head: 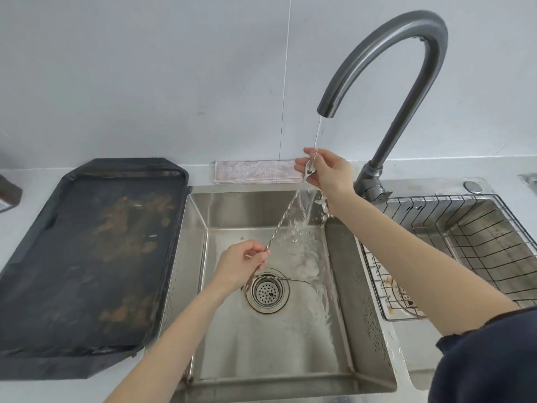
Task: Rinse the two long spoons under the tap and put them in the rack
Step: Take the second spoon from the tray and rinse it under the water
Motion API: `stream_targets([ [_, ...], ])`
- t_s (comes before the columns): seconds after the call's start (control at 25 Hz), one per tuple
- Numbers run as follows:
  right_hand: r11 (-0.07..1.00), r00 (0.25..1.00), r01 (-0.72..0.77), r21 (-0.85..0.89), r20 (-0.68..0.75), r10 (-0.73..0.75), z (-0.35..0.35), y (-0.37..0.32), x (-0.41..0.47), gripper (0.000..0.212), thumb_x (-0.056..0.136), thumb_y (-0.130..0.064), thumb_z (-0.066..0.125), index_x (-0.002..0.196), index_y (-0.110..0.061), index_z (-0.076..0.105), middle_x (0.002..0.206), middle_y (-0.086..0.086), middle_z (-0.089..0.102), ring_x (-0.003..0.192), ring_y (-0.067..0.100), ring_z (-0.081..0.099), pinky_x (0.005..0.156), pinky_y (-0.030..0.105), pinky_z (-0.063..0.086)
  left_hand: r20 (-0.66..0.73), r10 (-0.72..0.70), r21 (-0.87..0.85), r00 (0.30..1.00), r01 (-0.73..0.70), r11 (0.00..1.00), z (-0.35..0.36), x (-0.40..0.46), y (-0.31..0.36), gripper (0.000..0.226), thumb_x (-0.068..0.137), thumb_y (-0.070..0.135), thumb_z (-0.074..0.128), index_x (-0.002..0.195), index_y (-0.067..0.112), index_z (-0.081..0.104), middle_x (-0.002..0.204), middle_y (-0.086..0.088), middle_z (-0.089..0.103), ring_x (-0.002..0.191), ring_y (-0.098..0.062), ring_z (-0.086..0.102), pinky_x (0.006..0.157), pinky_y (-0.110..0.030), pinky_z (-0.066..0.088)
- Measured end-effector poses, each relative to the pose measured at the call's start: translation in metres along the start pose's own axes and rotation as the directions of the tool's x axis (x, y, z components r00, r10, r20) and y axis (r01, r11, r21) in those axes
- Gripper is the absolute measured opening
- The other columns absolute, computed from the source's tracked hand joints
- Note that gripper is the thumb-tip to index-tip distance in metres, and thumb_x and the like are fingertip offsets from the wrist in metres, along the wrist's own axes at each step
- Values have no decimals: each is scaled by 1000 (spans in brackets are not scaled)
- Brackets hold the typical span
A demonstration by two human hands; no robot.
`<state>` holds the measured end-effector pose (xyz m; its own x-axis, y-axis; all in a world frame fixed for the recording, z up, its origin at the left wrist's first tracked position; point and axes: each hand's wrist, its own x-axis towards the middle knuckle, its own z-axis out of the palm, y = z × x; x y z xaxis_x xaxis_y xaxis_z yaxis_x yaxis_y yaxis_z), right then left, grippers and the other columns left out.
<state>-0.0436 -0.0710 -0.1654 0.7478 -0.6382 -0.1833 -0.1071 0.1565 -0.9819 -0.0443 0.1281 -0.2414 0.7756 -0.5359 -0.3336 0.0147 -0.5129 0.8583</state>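
A long twisted-stem metal spoon [286,215] slants across the left sink basin [334,286]. My right hand [325,171] pinches its bowl end directly under the water stream from the grey curved tap [406,33]. My left hand [242,263] grips the lower stem, just above the drain strainer [267,290]. Water runs down the spoon into the basin. A second long spoon [290,279] lies flat on the basin floor, across the top of the drain. The wire rack [465,242] sits in the right basin, to the right of my right forearm.
A dark, stained tray [87,257] lies on the counter left of the sink. A folded pinkish cloth [255,171] rests behind the basin against the wall. The tap base stands between the two basins. A dark sleeve shows at the lower right corner.
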Motion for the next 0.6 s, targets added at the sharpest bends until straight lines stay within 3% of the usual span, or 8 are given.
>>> stream_targets([
  [0.12,997,997,68,-34,27,-67,7,13,-6,28,98,-4,40,124,1,51,78,0,64,55,-5,67,57,9,55,11,2,-58,1000,-1,998,0,-1,2,22,87,10,58,71,25,60,66,5,61,56,-8,58,66,-20,47],
  [0.28,975,988,147,-168,66,-137,9,20,-10,46,98,-4,42,141,-15,33,93,5,65,69,7,68,67,20,57,29,4,-118,1000,-1,993,5,-2,7,15,88,7,56,79,16,64,69,1,61,60,-13,57,69,-24,50],
  [0.36,917,975,219,-334,119,-190,8,25,-11,37,98,-6,42,134,-15,45,98,9,68,69,7,68,68,22,58,31,25,-137,999,-20,990,5,-1,15,13,88,8,55,95,8,67,71,3,62,58,-8,59,64,-17,49],
  [0.44,869,967,244,-431,177,-184,5,31,-13,27,97,-6,41,116,-8,60,101,16,71,60,-3,66,60,14,57,53,51,-209,997,-39,977,1,-1,26,22,88,9,56,107,14,64,71,5,65,52,0,61,58,-11,50],
  [0.52,832,967,237,-501,206,-151,0,38,-14,29,96,-5,37,110,-5,63,102,14,71,64,2,67,66,18,59,124,92,-323,988,-48,945,-5,0,38,30,87,9,58,107,31,61,66,9,68,51,3,62,54,-10,52],
  [0.6,790,971,207,-577,218,-95,-9,44,-16,34,93,-3,34,112,-6,62,98,6,71,75,10,67,77,21,57,212,128,-429,969,-25,903,-11,1,51,28,88,10,56,98,34,65,63,10,69,54,0,63,54,-12,52],
])
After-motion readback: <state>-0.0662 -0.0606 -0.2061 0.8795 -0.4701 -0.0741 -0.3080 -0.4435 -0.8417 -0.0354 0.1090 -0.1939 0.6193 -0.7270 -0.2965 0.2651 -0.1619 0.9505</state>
